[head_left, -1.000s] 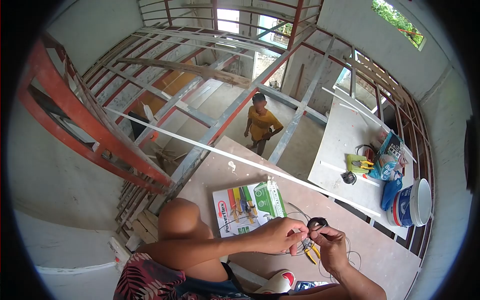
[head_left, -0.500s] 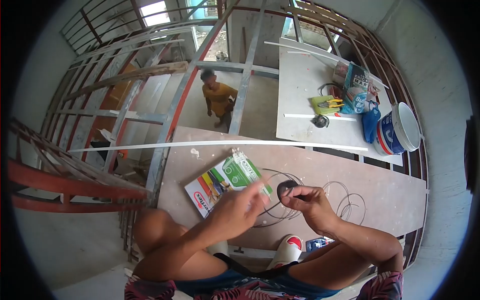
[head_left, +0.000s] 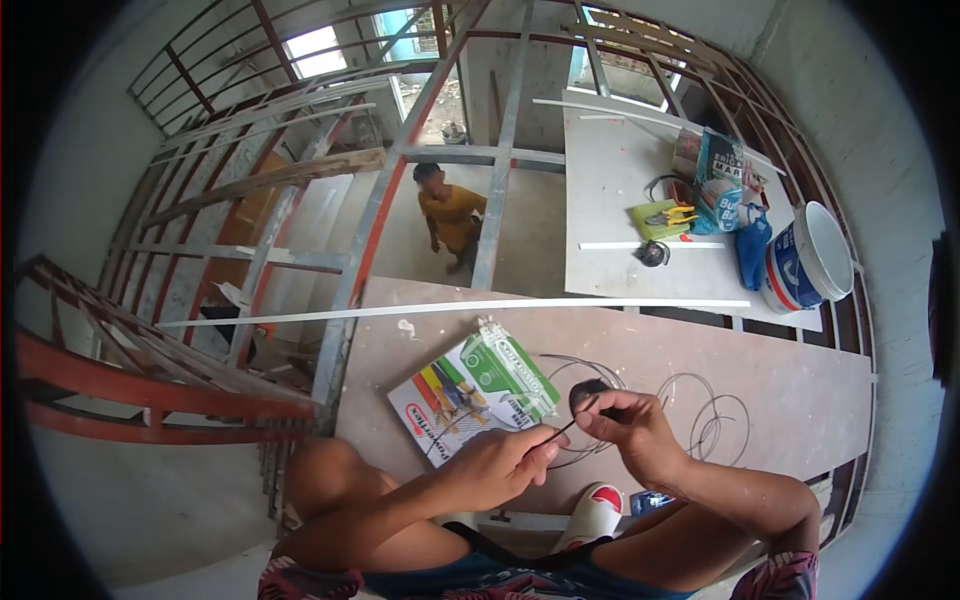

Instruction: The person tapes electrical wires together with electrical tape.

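Observation:
My left hand [head_left: 502, 464] is closed in a pinch on a thin black wire [head_left: 568, 428], over the lower edge of a Powerflex box [head_left: 480, 385]. Between my two hands the strand runs taut; a thin dark end also curves over the box. In my right hand [head_left: 640, 432], fingers closed, is a small black roll [head_left: 590, 392] that looks like electrical tape. Whether its fingertips also grip the wire is hard to see. Beneath and beside the right hand, loops of wire [head_left: 712, 420] lie on the brownish board [head_left: 790, 400].
A long white strip [head_left: 450, 307] crosses the board's far edge. Beyond lies a white panel [head_left: 610, 200] bearing yellow-handled pliers [head_left: 672, 216], bags and a white bucket [head_left: 812, 258]. Metal framing [head_left: 340, 290] has open gaps at left. A person in yellow [head_left: 452, 212] stands below.
My left hand has come down and closed on the wire near the right hand. The right hand still holds the black roll. The view has shifted slightly, and the person below has turned.

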Action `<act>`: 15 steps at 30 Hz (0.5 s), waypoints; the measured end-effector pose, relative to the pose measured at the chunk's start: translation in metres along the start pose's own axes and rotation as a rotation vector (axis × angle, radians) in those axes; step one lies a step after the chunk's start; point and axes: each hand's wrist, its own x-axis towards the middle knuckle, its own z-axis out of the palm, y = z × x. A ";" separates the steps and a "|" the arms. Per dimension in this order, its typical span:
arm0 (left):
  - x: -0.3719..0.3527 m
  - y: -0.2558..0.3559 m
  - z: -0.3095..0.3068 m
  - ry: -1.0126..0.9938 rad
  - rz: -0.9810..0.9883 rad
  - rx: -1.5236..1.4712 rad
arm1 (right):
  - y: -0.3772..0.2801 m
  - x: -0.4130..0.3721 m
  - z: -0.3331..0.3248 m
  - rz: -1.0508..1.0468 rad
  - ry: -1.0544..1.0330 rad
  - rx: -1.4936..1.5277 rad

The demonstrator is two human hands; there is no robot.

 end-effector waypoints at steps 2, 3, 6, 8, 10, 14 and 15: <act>0.000 -0.005 0.001 0.005 -0.030 -0.025 | -0.004 0.002 -0.001 0.002 -0.010 0.022; 0.001 -0.007 0.000 0.012 -0.044 -0.060 | -0.005 0.002 -0.002 0.001 -0.013 0.027; 0.000 -0.004 -0.003 0.066 -0.057 -0.263 | -0.003 0.003 -0.003 -0.013 -0.017 0.023; -0.001 0.003 -0.005 0.059 -0.097 -0.346 | -0.004 0.002 -0.004 -0.033 -0.014 -0.013; 0.000 0.010 -0.005 0.076 -0.134 -0.371 | -0.006 0.001 -0.005 -0.036 -0.023 -0.041; 0.004 0.010 0.000 0.103 -0.089 -0.352 | -0.009 -0.001 -0.003 -0.036 -0.061 -0.069; 0.005 0.008 0.001 0.115 -0.044 -0.329 | -0.008 -0.001 -0.003 -0.038 -0.060 -0.064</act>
